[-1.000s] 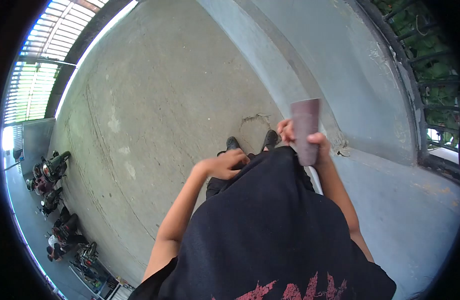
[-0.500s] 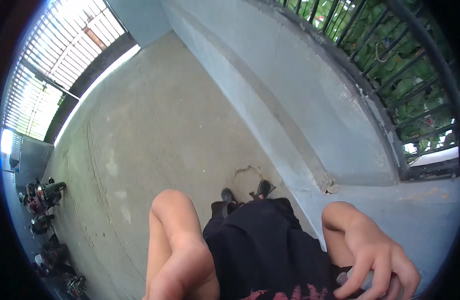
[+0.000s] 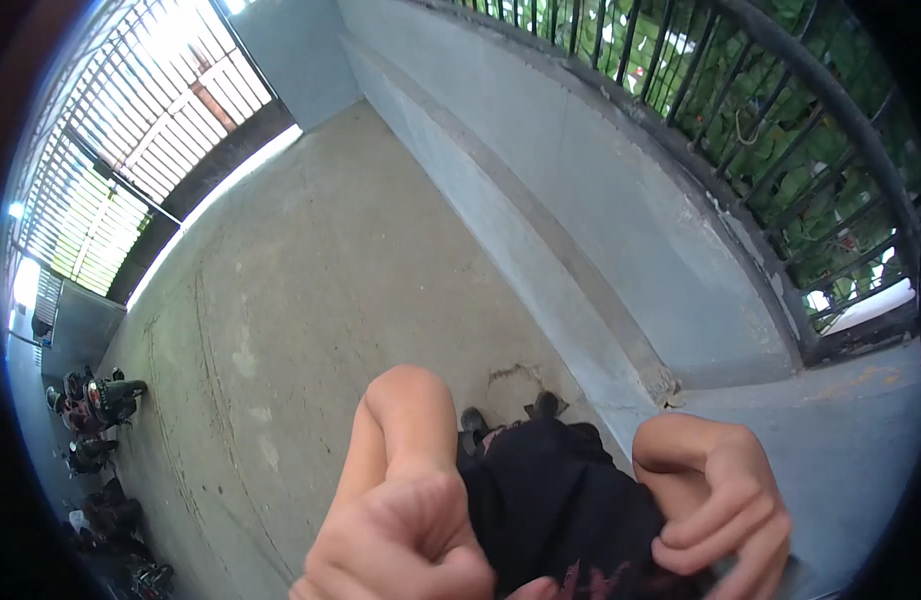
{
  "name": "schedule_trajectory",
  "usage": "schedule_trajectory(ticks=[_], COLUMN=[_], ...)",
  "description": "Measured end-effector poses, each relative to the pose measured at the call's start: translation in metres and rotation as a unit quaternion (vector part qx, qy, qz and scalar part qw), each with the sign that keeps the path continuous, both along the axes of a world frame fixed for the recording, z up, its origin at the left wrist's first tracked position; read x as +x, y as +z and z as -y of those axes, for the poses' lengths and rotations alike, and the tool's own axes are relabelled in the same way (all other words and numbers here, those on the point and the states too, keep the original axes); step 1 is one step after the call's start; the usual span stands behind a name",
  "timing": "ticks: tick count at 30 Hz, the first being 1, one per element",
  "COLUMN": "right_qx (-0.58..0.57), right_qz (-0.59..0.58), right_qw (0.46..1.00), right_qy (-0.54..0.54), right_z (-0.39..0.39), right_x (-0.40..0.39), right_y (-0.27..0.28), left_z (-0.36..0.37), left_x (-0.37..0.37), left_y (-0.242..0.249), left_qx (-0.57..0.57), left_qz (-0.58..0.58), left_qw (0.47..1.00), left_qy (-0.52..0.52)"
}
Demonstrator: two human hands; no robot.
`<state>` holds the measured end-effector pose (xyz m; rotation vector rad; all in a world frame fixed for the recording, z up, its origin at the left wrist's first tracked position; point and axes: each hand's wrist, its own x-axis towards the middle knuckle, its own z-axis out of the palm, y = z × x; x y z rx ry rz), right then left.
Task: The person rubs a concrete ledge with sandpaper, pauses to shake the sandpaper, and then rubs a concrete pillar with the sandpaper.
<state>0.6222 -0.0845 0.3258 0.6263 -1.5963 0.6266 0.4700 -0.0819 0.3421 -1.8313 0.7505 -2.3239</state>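
My left hand [image 3: 401, 545] is curled at the bottom edge, close to the camera, fingers bent inward. Whatever it may hold is hidden by the palm and the frame's edge. On the other side, my right hand [image 3: 726, 525] has its fingers wrapped inward in front of my black clothing [image 3: 561, 500], which carries a pinkish print. A blurred greyish thing [image 3: 799, 578] shows beside its lower fingers; I cannot tell what it is. Both elbows are bent, bringing the hands back toward my chest.
Below are my dark shoes [image 3: 474, 420] on a concrete floor [image 3: 311, 300]. A grey-blue wall [image 3: 581, 170] topped with a black railing [image 3: 741, 110] runs along the right, with leaves behind. Motorbikes [image 3: 96, 410] stand at the left; a barred gate [image 3: 181, 110] is beyond.
My left hand has risen into view and moved right. The right hand has shifted slightly left, its fingers curled tighter; the greyish thing under them is now mostly hidden. The view has tilted slightly.
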Motion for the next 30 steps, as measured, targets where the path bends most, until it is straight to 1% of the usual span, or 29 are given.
schedule_trajectory(ticks=[1, 3, 4, 5, 6, 7, 8, 9, 10, 11, 13, 14, 16, 17, 18, 19, 20, 21, 22, 23, 24, 25, 27, 28, 29, 30], right_qx=[0.073, 0.078, 0.086, 0.043, -0.003, 0.003, -0.026, -0.055, -0.093, -0.089, -0.152, -0.157, -0.212, -0.224, -0.064, -0.056, -0.029, -0.001, 0.002, 0.000, -0.010, -0.029, -0.064, -0.042, -0.014, -0.021], right_qz=[0.190, 0.198, 0.198, 0.199, 0.194, 0.196, 0.175, 0.153, 0.172, 0.173, 0.123, 0.126, 0.066, 0.039, 0.148, 0.150, 0.177, 0.207, 0.206, 0.185, 0.162, 0.135, 0.133, 0.127, 0.117, 0.116], right_qw=[0.977, 0.963, 0.964, 0.931, 0.875, 0.878, 0.880, 0.881, 0.871, 0.872, 0.854, 0.853, 0.909, 0.931, 0.841, 0.845, 0.877, 0.902, 0.902, 0.886, 0.866, 0.843, 0.827, 0.834, 0.843, 0.842], right_qy=[0.068, 0.165, 0.154, 0.302, 0.443, 0.436, 0.440, 0.445, 0.451, 0.449, 0.482, 0.481, 0.353, 0.284, 0.517, 0.511, 0.445, 0.378, 0.379, 0.425, 0.472, 0.519, 0.543, 0.535, 0.525, 0.526], right_z=[-0.008, -0.011, -0.014, -0.020, -0.024, -0.025, -0.026, -0.026, -0.024, -0.021, -0.015, -0.009, 0.015, 0.019, -0.017, -0.016, -0.011, -0.008, -0.008, -0.008, -0.008, -0.005, -0.004, -0.006, -0.006, -0.001], right_x=[0.012, 0.008, 0.007, 0.007, 0.008, 0.010, 0.011, 0.013, 0.020, 0.023, 0.027, 0.029, 0.031, 0.033, 0.031, 0.032, 0.033, 0.033, 0.031, 0.028, 0.025, 0.022, 0.020, 0.018, 0.016, 0.015], right_y=[0.013, 0.019, 0.024, 0.030, 0.035, 0.041, 0.048, 0.056, 0.064, 0.069, 0.078, 0.081, 0.084, 0.087, 0.096, 0.095, 0.090, 0.087, 0.082, 0.074, 0.065, 0.060, 0.052, 0.052, 0.051, 0.050], left_z=[0.000, 0.009, 0.018, 0.017, 0.012, 0.008, 0.010, 0.011, 0.011, 0.012, 0.017, 0.020, 0.025, 0.025, 0.025, 0.024, 0.029, 0.026, 0.023, 0.021, 0.021, 0.022, 0.026, 0.029, 0.029, 0.028], left_x=[-0.002, -0.010, -0.013, -0.017, -0.019, -0.018, -0.016, -0.016, -0.016, -0.016, -0.015, -0.017, -0.019, -0.017, -0.014, -0.010, -0.006, -0.001, 0.002, 0.004, 0.004, 0.003, 0.003, 0.000, 0.001, 0.002], left_y=[0.000, 0.001, 0.004, 0.001, 0.005, 0.009, 0.013, 0.017, 0.021, 0.024, 0.027, 0.030, 0.034, 0.034, 0.034, 0.035, 0.042, 0.043, 0.045, 0.044, 0.041, 0.037, 0.026, 0.022, 0.019, 0.016], left_qx=[0.014, -0.074, -0.124, -0.116, -0.119, -0.119, -0.135, -0.126, -0.138, -0.153, -0.167, -0.162, -0.155, -0.149, -0.096, -0.046, -0.075, -0.067, -0.035, -0.009, -0.022, -0.042, -0.043, -0.059, -0.069, -0.050], left_qz=[-0.003, -0.071, -0.045, -0.045, -0.059, -0.073, -0.050, -0.050, -0.060, -0.072, -0.066, -0.073, -0.091, -0.087, -0.058, -0.034, -0.050, -0.051, -0.046, -0.040, -0.033, -0.026, -0.015, -0.039, -0.034, -0.036], left_qw=[1.000, 0.993, 0.972, 0.974, 0.973, 0.971, 0.948, 0.950, 0.942, 0.933, 0.930, 0.936, 0.948, 0.950, 0.973, 0.989, 0.990, 0.991, 0.998, 0.998, 0.996, 0.996, 0.998, 0.997, 0.996, 0.997], left_qy=[-0.003, 0.052, 0.194, 0.187, 0.189, 0.192, 0.283, 0.280, 0.299, 0.318, 0.319, 0.303, 0.263, 0.261, 0.202, 0.139, 0.109, 0.108, 0.028, -0.050, -0.078, -0.074, -0.031, -0.035, -0.035, -0.052])
